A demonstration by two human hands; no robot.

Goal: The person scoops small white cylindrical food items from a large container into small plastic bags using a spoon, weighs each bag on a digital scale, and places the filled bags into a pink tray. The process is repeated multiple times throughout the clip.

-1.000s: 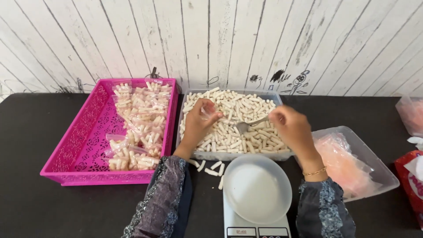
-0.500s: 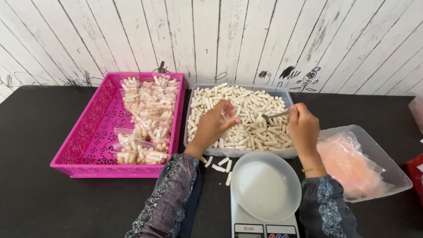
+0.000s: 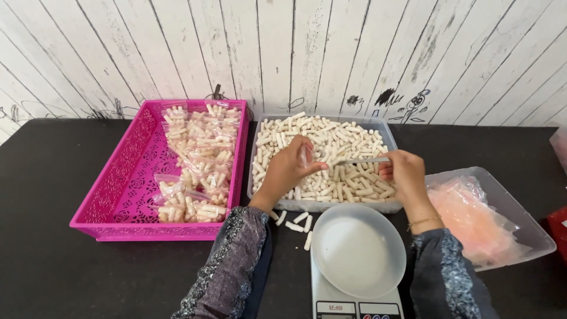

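A small clear bag (image 3: 305, 155) is pinched at its mouth in the left hand (image 3: 290, 168), fingers closed on it, held just above the heap of pale, short cylindrical snack pieces (image 3: 322, 155). The right hand (image 3: 404, 174) is closed around the handle of a thin metal spoon (image 3: 361, 160), which lies level and points toward the bag, its tip close to the left thumb. Both hands hover over the clear rectangular tray (image 3: 380, 206) that holds the pieces; this tray sits at the middle of the black bench (image 3: 53, 177), close to the far edge by the white plank wall (image 3: 283, 53). A few loose pieces (image 3: 295, 222) lie on the bench just in front of the tray, beside the left sleeve. Nearer the person, a white round bowl (image 3: 358, 249) rests on a digital kitchen scale (image 3: 354, 307) at the near edge. Left of the clear tray, just beside it, stands a pink perforated basket (image 3: 121, 183) with filled, sealed bags of the same pieces (image 3: 198, 162) piled along its right side. Toward the right edge of the bench a clear container (image 3: 520, 221) holds a stack of pinkish empty bags (image 3: 472, 218). Both forearms wear dark patterned sleeves (image 3: 230, 260).
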